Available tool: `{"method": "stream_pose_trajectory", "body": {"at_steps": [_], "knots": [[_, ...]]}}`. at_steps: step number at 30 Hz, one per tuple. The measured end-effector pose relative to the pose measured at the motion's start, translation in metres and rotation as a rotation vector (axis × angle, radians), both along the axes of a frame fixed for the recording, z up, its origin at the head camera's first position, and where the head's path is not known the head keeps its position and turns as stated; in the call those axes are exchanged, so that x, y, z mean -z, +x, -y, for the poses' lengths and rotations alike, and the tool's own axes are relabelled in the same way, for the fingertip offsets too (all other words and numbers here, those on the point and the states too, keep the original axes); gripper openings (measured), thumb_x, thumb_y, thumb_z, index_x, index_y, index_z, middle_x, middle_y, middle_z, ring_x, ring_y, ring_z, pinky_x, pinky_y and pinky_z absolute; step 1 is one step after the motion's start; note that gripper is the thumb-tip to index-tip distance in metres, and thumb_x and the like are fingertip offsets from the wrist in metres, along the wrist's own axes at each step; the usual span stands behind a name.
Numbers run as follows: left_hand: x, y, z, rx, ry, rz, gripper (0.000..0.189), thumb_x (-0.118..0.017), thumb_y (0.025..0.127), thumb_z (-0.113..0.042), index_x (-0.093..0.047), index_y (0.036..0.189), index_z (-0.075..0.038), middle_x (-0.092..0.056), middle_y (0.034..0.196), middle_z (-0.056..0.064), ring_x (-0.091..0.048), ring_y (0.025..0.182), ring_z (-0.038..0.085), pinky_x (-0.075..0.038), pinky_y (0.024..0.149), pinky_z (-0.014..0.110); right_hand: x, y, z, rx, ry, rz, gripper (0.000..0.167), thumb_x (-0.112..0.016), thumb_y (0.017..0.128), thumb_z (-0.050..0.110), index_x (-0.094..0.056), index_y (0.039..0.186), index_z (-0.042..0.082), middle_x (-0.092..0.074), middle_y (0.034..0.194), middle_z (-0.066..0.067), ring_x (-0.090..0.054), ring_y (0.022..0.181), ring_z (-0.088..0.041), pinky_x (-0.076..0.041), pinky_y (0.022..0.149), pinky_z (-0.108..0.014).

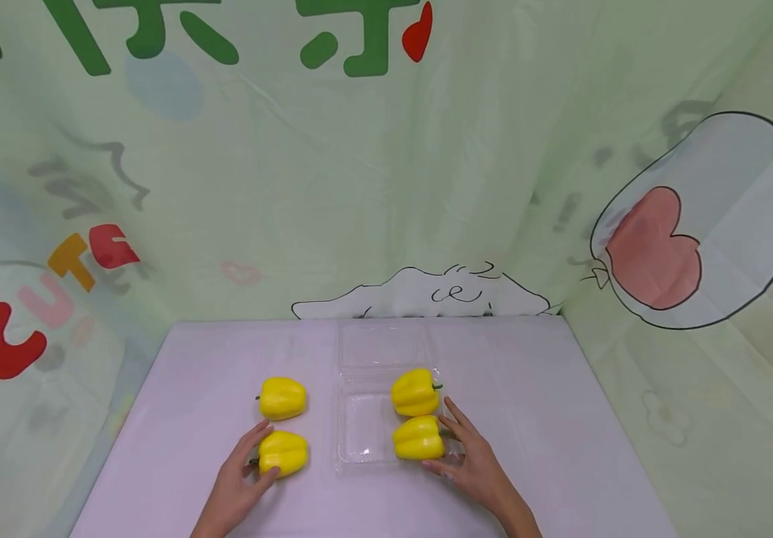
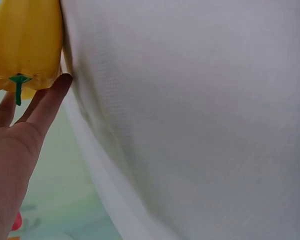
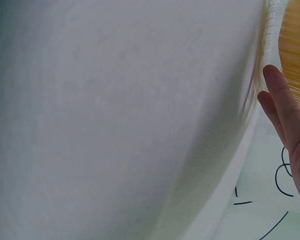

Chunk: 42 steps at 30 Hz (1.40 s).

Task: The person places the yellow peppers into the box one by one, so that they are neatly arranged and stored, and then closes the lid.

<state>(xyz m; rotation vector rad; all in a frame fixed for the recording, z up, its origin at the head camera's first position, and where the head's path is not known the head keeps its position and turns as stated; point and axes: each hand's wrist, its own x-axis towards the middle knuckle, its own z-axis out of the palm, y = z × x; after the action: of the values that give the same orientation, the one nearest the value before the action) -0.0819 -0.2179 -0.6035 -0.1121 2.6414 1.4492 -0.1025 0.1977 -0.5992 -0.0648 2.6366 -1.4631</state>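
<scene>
Basically, yellow pepper (image 1: 285,452) sits btwn L hand's (image 1: 238,474) fingertips

Tabletop (image 1: 528,388): finished in plain pale lilac; widens toward the near side in the head view. Carries, left of centre, a rear yellow pepper (image 1: 282,397) and a front yellow pepper (image 1: 284,451), both on their sides, stem ends to the left, with a narrow gap between. Supports, near the middle, a clear plastic container (image 1: 353,376) to the right of both peppers, opened flat, with tray (image 1: 366,422) on the near side and lid (image 1: 384,345) folded back toward the far edge.
</scene>
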Motion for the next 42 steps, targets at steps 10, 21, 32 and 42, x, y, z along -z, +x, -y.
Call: {"method": "stream_pose_trajectory", "body": {"at_steps": [10, 21, 32, 42], "knots": [[0.0038, -0.0008, -0.0005, -0.021, 0.048, 0.014, 0.076, -0.086, 0.089, -0.024, -0.051, 0.156, -0.019, -0.05, 0.163, 0.009, -0.05, 0.147, 0.041, -0.061, 0.102, 0.054, -0.0011, 0.0001, -0.0004, 0.0, 0.004, -0.014, 0.09, -0.097, 0.074, 0.024, -0.056, 0.152, 0.004, -0.025, 0.178, -0.002, -0.065, 0.134, -0.037, -0.066, 0.089, -0.029], [0.0077, 0.0003, 0.0002, -0.035, 0.067, 0.011, 0.074, -0.087, 0.088, -0.028, -0.053, 0.154, -0.019, -0.052, 0.16, 0.008, -0.052, 0.145, 0.038, -0.063, 0.1, 0.048, 0.0009, 0.0011, 0.0001, 0.003, 0.005, -0.004, 0.092, -0.098, 0.073, 0.026, -0.056, 0.152, 0.004, -0.025, 0.178, -0.003, -0.065, 0.134, -0.036, -0.066, 0.09, -0.031], [0.0079, 0.0008, -0.0005, -0.042, 0.075, 0.021, 0.073, -0.086, 0.089, -0.027, -0.054, 0.153, -0.021, -0.052, 0.16, 0.007, -0.053, 0.144, 0.036, -0.063, 0.1, 0.047, 0.0021, 0.0005, 0.0009, 0.004, 0.016, 0.003, 0.093, -0.098, 0.074, 0.027, -0.055, 0.152, 0.003, -0.025, 0.178, -0.002, -0.065, 0.134, -0.035, -0.066, 0.091, -0.032], [0.0023, 0.0012, -0.005, -0.053, 0.066, 0.017, 0.072, -0.086, 0.089, -0.026, -0.054, 0.153, -0.019, -0.054, 0.159, 0.008, -0.054, 0.143, 0.037, -0.064, 0.099, 0.045, 0.0023, 0.001, 0.0024, 0.008, 0.033, 0.002, 0.092, -0.098, 0.074, 0.028, -0.056, 0.152, 0.004, -0.026, 0.178, -0.003, -0.065, 0.133, -0.035, -0.066, 0.09, -0.032]]}}
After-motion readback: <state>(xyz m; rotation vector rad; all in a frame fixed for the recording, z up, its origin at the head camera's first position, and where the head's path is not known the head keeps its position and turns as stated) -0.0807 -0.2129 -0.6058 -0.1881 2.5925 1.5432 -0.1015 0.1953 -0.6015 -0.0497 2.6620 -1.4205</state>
